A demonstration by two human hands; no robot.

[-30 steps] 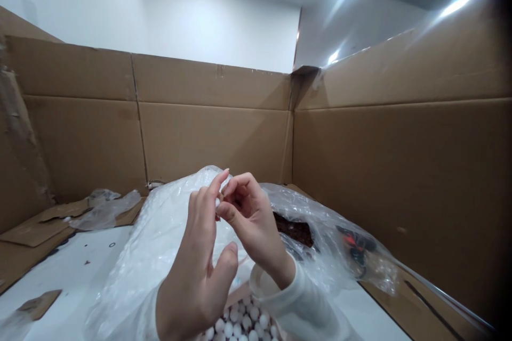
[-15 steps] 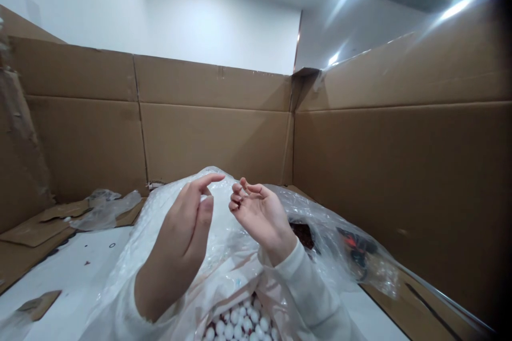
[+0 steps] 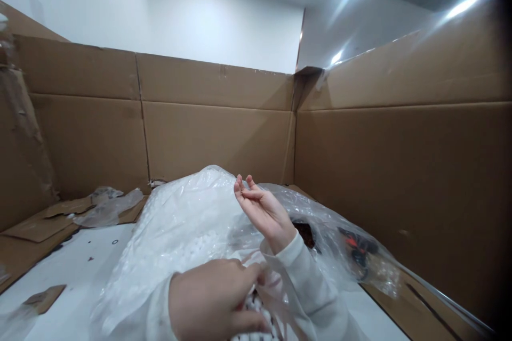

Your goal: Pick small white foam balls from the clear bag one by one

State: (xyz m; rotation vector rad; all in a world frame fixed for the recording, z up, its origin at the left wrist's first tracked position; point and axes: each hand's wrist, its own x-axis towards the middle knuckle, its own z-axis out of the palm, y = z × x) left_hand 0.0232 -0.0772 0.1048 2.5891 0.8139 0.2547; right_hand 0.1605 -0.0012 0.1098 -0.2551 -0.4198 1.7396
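Low in the head view, my left hand (image 3: 220, 298) reaches over an open clear bag of small white beads with dark spots (image 3: 256, 309). Its thumb and fingers are apart, and nothing can be seen between them. My right hand (image 3: 266, 213) is raised palm up above the bag, its fingers curled and the thumb bent across towards the fingertips. Anything between those fingertips is too small to make out. Behind both hands lies a large clear plastic bag full of white pieces (image 3: 184, 213).
Cardboard walls (image 3: 216, 133) rise at the back and on both sides. At the right, clear plastic covers a red and black object (image 3: 356, 245). Crumpled plastic (image 3: 110, 210) and cardboard scraps (image 3: 50, 298) lie at the left on a white surface (image 3: 90, 261).
My left hand has moved down and towards me, from beside my right hand to over the beads. My right hand stays in about the same place, with its fingers more raised.
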